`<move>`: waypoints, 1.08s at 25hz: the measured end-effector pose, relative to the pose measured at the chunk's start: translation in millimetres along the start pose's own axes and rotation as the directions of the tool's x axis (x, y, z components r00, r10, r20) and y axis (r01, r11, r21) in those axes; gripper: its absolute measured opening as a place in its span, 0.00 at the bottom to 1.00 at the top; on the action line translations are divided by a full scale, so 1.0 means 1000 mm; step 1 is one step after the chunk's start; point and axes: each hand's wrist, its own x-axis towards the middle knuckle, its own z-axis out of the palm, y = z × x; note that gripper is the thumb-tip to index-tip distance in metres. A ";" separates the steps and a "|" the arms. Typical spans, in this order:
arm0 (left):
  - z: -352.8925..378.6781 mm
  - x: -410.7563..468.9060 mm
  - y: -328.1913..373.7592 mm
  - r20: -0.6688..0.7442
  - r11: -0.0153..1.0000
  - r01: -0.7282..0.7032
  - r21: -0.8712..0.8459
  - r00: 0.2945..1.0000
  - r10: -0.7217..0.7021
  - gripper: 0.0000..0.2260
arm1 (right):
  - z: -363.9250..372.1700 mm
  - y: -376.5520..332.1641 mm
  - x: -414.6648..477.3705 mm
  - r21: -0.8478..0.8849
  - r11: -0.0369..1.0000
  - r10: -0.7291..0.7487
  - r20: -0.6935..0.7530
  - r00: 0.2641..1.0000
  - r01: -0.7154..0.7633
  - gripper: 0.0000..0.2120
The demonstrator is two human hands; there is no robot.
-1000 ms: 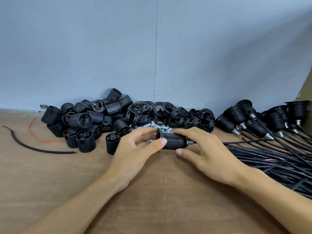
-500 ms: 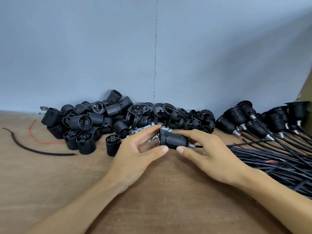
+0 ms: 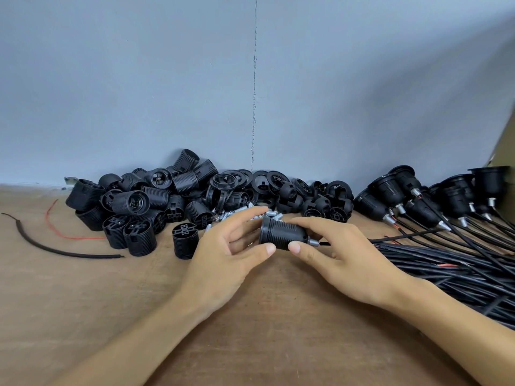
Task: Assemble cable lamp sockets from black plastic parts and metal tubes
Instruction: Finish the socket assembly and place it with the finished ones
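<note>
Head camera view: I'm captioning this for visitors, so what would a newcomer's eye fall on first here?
First, the black socket in the middle, gripped between the left hand and right hand, with a metal tube poking from its right end. Behind it, along the wall, sprawls a heap of loose black plastic parts. On the right, finished sockets trail a thick bundle of black cables.

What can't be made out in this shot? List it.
1. Head view: open end of the socket, turned away behind fingers of the left hand.
2. Head view: cable leaving the socket's tip, mostly behind the right hand.
3. Head view: most metal tubes, behind the left hand and socket.
4. Head view: cable bundle, cut off by the right edge.
</note>
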 end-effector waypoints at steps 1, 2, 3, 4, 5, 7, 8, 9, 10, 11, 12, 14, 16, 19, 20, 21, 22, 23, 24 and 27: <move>0.001 -0.001 0.001 0.003 0.999 -0.014 0.040 1.000 0.014 0.24 | 0.001 -0.001 0.000 0.008 1.000 0.004 0.000 1.000 -0.004 0.17; 0.004 -0.002 0.001 0.007 0.995 -0.035 0.091 0.999 0.034 0.23 | 0.002 -0.002 -0.001 0.017 1.000 0.011 -0.002 1.000 -0.011 0.16; 0.007 -0.003 0.001 0.008 0.988 -0.059 0.142 0.998 0.058 0.22 | 0.003 -0.003 -0.001 0.030 0.999 0.022 -0.008 1.000 -0.021 0.15; 0.010 -0.005 0.002 0.001 0.979 -0.081 0.186 0.997 0.082 0.20 | 0.004 -0.003 -0.001 0.044 0.998 0.034 -0.016 0.999 -0.033 0.15; 0.013 -0.005 0.003 -0.011 0.973 -0.096 0.210 0.995 0.100 0.17 | 0.005 -0.003 -0.001 0.056 0.997 0.046 -0.025 0.999 -0.044 0.15; 0.018 -0.005 0.005 -0.042 0.982 -0.091 0.167 0.994 0.099 0.14 | 0.007 -0.004 -0.002 0.080 0.995 0.068 -0.055 0.996 -0.064 0.17; 0.019 -0.005 0.005 -0.056 0.987 -0.077 0.141 0.995 0.086 0.15 | 0.007 -0.005 -0.002 0.089 0.993 0.081 -0.077 0.994 -0.074 0.18; 0.020 -0.005 0.006 -0.065 0.989 -0.068 0.135 0.995 0.077 0.16 | 0.008 -0.005 -0.002 0.093 0.992 0.094 -0.099 0.991 -0.084 0.19; 0.021 -0.005 0.007 -0.060 0.987 -0.068 0.143 0.995 0.078 0.18 | 0.010 -0.006 -0.003 0.094 0.991 0.108 -0.119 0.987 -0.097 0.19; 0.023 -0.006 0.007 -0.043 0.986 -0.076 0.150 0.996 0.083 0.19 | 0.010 -0.007 -0.003 0.094 0.989 0.123 -0.135 0.983 -0.111 0.19; 0.024 -0.007 0.007 -0.022 0.984 -0.084 0.158 0.996 0.089 0.20 | 0.011 -0.007 -0.003 0.093 0.988 0.135 -0.149 0.979 -0.122 0.18; 0.026 -0.008 0.007 -0.003 0.985 -0.093 0.145 0.996 0.094 0.20 | 0.012 -0.008 -0.004 0.095 0.986 0.151 -0.164 0.975 -0.137 0.17; 0.025 -0.008 0.009 -0.014 0.991 -0.090 0.103 0.996 0.092 0.19 | 0.011 -0.008 -0.003 0.113 0.983 0.161 -0.149 0.976 -0.145 0.17; 0.024 -0.007 0.014 -0.069 0.995 -0.084 0.048 0.994 0.087 0.12 | 0.011 -0.009 -0.002 0.141 0.979 0.165 -0.120 0.979 -0.148 0.16; 0.024 -0.007 0.014 -0.089 0.996 -0.081 0.032 0.993 0.083 0.11 | 0.010 -0.009 -0.002 0.150 0.977 0.168 -0.119 0.978 -0.150 0.16; 0.023 -0.007 0.014 -0.104 0.997 -0.079 0.022 0.991 0.081 0.10 | 0.009 -0.009 -0.002 0.160 0.975 0.174 -0.124 0.977 -0.154 0.16; 0.022 -0.007 0.013 -0.116 0.997 -0.079 0.027 0.990 0.082 0.10 | 0.008 -0.008 -0.001 0.170 0.972 0.183 -0.132 0.974 -0.159 0.16; 0.022 -0.007 0.012 -0.124 0.996 -0.080 0.044 0.989 0.085 0.10 | 0.007 -0.007 -0.001 0.181 0.969 0.192 -0.140 0.971 -0.165 0.15; 0.021 -0.007 0.011 -0.132 0.995 -0.079 0.056 0.988 0.086 0.11 | 0.006 -0.007 -0.001 0.190 0.967 0.199 -0.144 0.969 -0.170 0.15; 0.019 -0.005 0.010 -0.159 0.997 -0.077 -0.004 0.984 0.075 0.11 | 0.003 -0.005 0.000 0.167 0.972 0.187 -0.129 0.974 -0.164 0.15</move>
